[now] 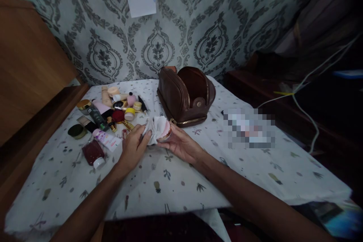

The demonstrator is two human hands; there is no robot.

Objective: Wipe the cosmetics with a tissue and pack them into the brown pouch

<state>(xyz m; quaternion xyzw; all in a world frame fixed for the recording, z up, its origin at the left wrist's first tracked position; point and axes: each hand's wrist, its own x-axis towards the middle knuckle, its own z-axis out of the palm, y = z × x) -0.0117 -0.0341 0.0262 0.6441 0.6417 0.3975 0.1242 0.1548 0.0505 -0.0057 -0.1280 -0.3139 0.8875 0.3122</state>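
Pink-topped container [165, 132] and crumpled white tissue [154, 126] held together over the printed tablecloth [176, 185], in front of the brown bag [177, 98].

Probably light, rigid and smooth in the container's case (perhaps a bit slippery, judging by the shiny coppery band), hence best taken around the sides; likely soft, limp and easily torn in the tissue's, best pinched by a bunched fold. Grasping the tissue with the left hand [134, 143], partly closed, thumb on top; holding the container by its right side with the right hand [181, 143], fingers curved around.
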